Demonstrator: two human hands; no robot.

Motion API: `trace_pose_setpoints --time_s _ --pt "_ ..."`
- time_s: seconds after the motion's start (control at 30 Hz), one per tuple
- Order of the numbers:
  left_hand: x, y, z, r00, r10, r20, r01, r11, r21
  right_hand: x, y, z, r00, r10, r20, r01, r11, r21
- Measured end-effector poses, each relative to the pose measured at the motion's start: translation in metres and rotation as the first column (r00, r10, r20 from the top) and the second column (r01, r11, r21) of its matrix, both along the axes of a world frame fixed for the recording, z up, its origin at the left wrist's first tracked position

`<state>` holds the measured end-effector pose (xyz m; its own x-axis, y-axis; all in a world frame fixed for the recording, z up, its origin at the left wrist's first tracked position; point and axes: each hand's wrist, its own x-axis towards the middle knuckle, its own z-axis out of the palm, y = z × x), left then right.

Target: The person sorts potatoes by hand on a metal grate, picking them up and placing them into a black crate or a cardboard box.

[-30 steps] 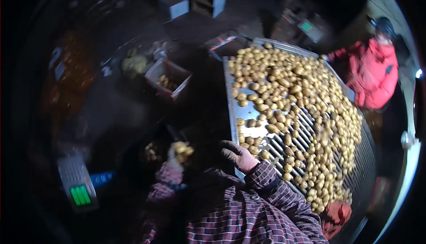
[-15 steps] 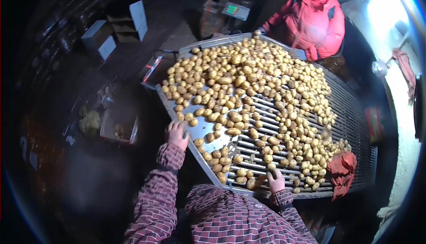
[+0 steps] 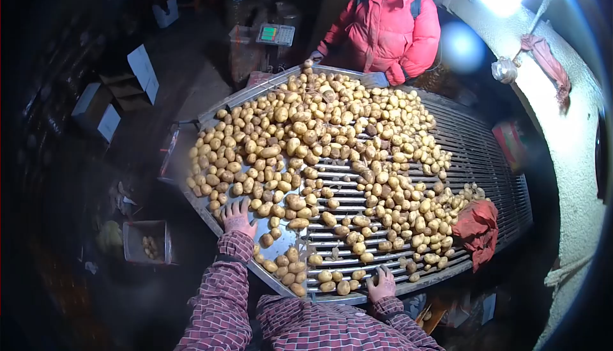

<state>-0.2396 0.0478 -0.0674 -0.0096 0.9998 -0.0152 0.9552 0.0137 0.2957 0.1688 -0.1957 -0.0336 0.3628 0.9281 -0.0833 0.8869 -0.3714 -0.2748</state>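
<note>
Many yellow-brown potatoes [image 3: 306,118] lie spread over a metal sorting table, which has a smooth sheet [image 3: 273,249] on its left and a slatted grate [image 3: 348,217] beyond it. At the left rim, my left hand [image 3: 239,219] rests with its fingers apart, their tips close to the potatoes at that edge. Near the front edge, my right hand [image 3: 382,285] lies over the slats with its fingers spread, just right of a few loose potatoes [image 3: 343,287]. Neither hand visibly holds anything.
A person in a red padded jacket [image 3: 389,25] stands at the far side, gloved hands at the rim. A crumpled red cloth [image 3: 476,229] hangs over the right front edge. Cardboard boxes [image 3: 131,79], a scale display [image 3: 276,34] and a low carton [image 3: 148,242] holding potatoes are around the left.
The whole view has shifted, so the table appears further left. My left hand has moved further over the rim toward the potatoes. My right hand has drawn back toward the front edge, fingers spread.
</note>
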Motion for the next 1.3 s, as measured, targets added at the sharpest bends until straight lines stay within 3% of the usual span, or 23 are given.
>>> trace_pose_setpoints --time_s 0.2,0.33,0.43,0.47,0.5,0.53,0.6,0.7,0.73,0.77,0.8,0.83,0.87,0.9,0.93,0.97,1.03,1.07,1.1,1.13,1.2,1.23,1.3 --pt "-0.004 0.0 -0.002 0.999 -0.004 0.054 0.003 1.0 0.015 -0.004 0.006 0.008 1.0 0.003 -0.003 -0.003 1.0 -0.022" --pt "-0.012 0.019 -0.003 0.998 0.039 0.048 -0.027 0.972 -0.233 -0.004 0.007 0.009 1.0 -0.007 0.011 0.007 0.999 -0.031" --pt "-0.03 0.068 -0.006 0.969 0.019 0.248 0.078 0.923 -0.376 -0.004 0.009 0.011 1.0 -0.019 -0.014 0.018 0.999 -0.042" --pt "-0.029 0.087 -0.006 0.978 -0.008 0.208 0.062 0.966 -0.253 -0.004 0.009 0.01 1.0 -0.015 -0.016 0.014 0.999 -0.042" --pt "-0.015 0.099 0.032 0.949 0.128 0.289 -0.048 0.962 -0.269 -0.002 0.009 0.007 1.0 -0.015 -0.026 0.014 0.999 -0.052" --pt "-0.011 0.122 0.023 0.968 0.095 0.232 -0.076 0.993 -0.089 -0.002 0.009 0.007 0.999 -0.014 -0.039 0.012 0.998 -0.054" --pt "0.001 0.161 0.016 0.901 0.108 0.42 -0.147 0.987 0.062 0.004 0.01 0.006 0.998 -0.016 -0.06 0.012 0.997 -0.077" --pt "0.033 0.202 0.042 0.788 0.362 0.498 -0.313 0.932 -0.181 0.009 0.013 0.003 0.997 -0.021 -0.068 0.011 0.988 -0.154" --pt "0.042 0.206 0.047 0.791 0.348 0.504 -0.246 0.934 -0.258 0.011 0.016 0.004 0.996 0.005 -0.092 -0.021 0.985 -0.171" --pt "0.058 0.212 0.05 0.91 0.333 0.247 -0.221 0.894 -0.389 0.012 0.019 0.006 0.993 0.028 -0.116 -0.05 0.981 -0.188" --pt "0.072 0.214 0.051 0.977 0.195 0.085 -0.152 0.92 -0.36 0.007 0.026 0.017 0.993 0.1 -0.066 -0.111 0.978 -0.179" --pt "0.079 0.212 0.048 0.995 0.055 -0.087 -0.082 0.935 -0.345 0.005 0.033 0.022 0.984 0.105 -0.145 -0.134 0.969 -0.208" --pt "0.082 0.206 0.04 0.986 -0.041 -0.16 0.006 0.977 -0.214 0.002 0.04 0.025 0.968 0.107 -0.226 -0.161 0.959 -0.234" --pt "0.085 0.207 0.028 0.979 -0.109 -0.175 0.072 0.976 -0.204 -0.001 0.049 0.029 0.945 0.108 -0.307 -0.192 0.947 -0.257" --pt "0.088 0.198 0.023 0.985 -0.092 -0.148 0.066 0.983 -0.169 -0.013 0.062 0.043 0.908 0.145 -0.392 -0.207 0.971 -0.119" --pt "0.094 0.184 0.018 0.99 -0.076 -0.12 0.06 0.989 -0.132 -0.019 0.08 0.056 0.832 0.062 -0.551 -0.194 0.963 -0.184" --pt "0.114 0.135 0.056 0.968 0.002 0.25 0.01 0.999 -0.048 -0.027 0.116 0.072 0.601 -0.126 -0.789 -0.197 0.934 -0.299" --pt "0.13 0.108 0.064 0.83 0.035 0.557 -0.015 0.999 -0.041 -0.029 0.125 0.054 0.248 -0.215 -0.945 -0.143 0.956 -0.255" --pt "0.146 0.081 0.08 0.74 0.047 0.671 0.05 0.991 -0.125 -0.036 0.138 0.046 -0.146 -0.242 -0.959 -0.074 0.97 -0.233" --pt "0.162 0.054 0.097 0.64 0.088 0.764 0.114 0.972 -0.208 -0.043 0.146 0.045 -0.357 -0.243 -0.902 0.002 0.965 -0.261" --pt "0.182 0.013 0.102 0.717 -0.308 0.625 0.427 0.903 -0.045 -0.045 0.161 0.031 -0.716 -0.124 -0.687 0.067 0.967 -0.245" --pt "0.188 0.004 0.101 0.689 -0.579 0.435 0.61 0.788 0.083 -0.042 0.166 0.03 -0.777 -0.073 -0.625 0.074 0.976 -0.205" --pt "0.185 0.04 0.095 0.62 -0.487 0.615 0.602 0.798 0.024 -0.026 0.155 0.011 -0.802 -0.151 -0.578 0.032 0.955 -0.293"
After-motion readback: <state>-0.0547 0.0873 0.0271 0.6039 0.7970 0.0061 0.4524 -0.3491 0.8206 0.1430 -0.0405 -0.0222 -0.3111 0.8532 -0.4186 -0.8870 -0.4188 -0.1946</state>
